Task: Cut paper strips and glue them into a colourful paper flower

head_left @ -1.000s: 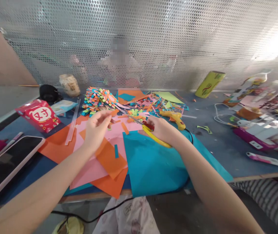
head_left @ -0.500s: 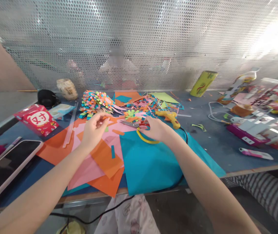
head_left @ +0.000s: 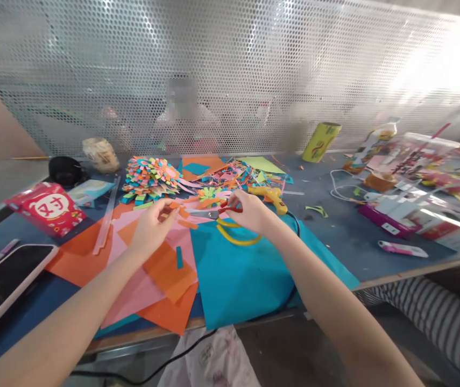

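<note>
My left hand (head_left: 152, 224) pinches a small orange paper strip (head_left: 182, 213) between thumb and fingertips. My right hand (head_left: 250, 214) grips a pair of scissors (head_left: 212, 214) with red and yellow handles, their blades pointing left at the strip. The yellow handle loop hangs below my right fingers. Under my hands lie a blue sheet (head_left: 238, 279) and overlapping pink sheets (head_left: 133, 293) and orange sheets (head_left: 169, 312). A little blue strip (head_left: 179, 257) rests on the orange paper. Just beyond my hands sits a green paper flower (head_left: 209, 194).
Fringed paper flowers (head_left: 149, 177) and a heap of paper scraps (head_left: 240, 174) sit at the back. A yellow glue gun (head_left: 270, 198) lies right of my hands. A red packet (head_left: 48, 208) and a phone (head_left: 7, 287) are left; a purple power strip (head_left: 389, 220) and cutter (head_left: 402, 249) are right.
The scissors' blades have come closer to my left fingers and now reach the orange strip. The yellow handle has swung lower. The whole view has shifted slightly.
</note>
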Demonstrator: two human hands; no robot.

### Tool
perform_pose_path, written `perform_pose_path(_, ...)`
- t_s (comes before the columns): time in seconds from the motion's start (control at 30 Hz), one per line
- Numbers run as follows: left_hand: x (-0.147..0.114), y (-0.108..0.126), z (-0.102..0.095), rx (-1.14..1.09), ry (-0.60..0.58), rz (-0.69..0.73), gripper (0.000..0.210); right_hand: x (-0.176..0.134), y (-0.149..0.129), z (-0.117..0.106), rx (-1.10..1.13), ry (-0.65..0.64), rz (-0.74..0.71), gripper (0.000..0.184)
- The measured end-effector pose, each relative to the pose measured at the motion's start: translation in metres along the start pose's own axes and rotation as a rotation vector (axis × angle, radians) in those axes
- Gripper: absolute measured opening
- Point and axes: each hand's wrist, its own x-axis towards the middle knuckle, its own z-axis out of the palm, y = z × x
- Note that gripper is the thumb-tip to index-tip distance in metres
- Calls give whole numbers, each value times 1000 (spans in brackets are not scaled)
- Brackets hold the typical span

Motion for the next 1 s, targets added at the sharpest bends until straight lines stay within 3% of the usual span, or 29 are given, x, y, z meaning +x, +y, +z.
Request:
perform_pose_path(0.1,0,-1,-1,0,1,-10,24,1,1,-2,-81,-49,-42,3)
perform_pose_path(0.27,0,1,3,42,-12,21,22,16,0,3,-410,27,-78,21)
perform_pose_path(0.37,0,-1,5,109,-76,37,19,32,0,15,-517,-44,-211,38)
perform_pose_path(0.5,1,-8,4,264,-147,69,24,44,1,26,-519,-88,-226,28)
perform_pose_path(0.63,0,-11,5,476,-92,26,29,42,0,22,-466,-39,-175,24)
perform_pose_path(0.73,-3,-6,7,591,25,47,27,36,-2,19,-197,-1,-110,21)
perform_pose_path(0.83,-5,0,9,521,78,115,32,28,-8,24,159,-101,-146,14)
perform_pose_path(1.0,-4,4,9,267,45,208,19,19,-17,31,196,-273,-333,14)
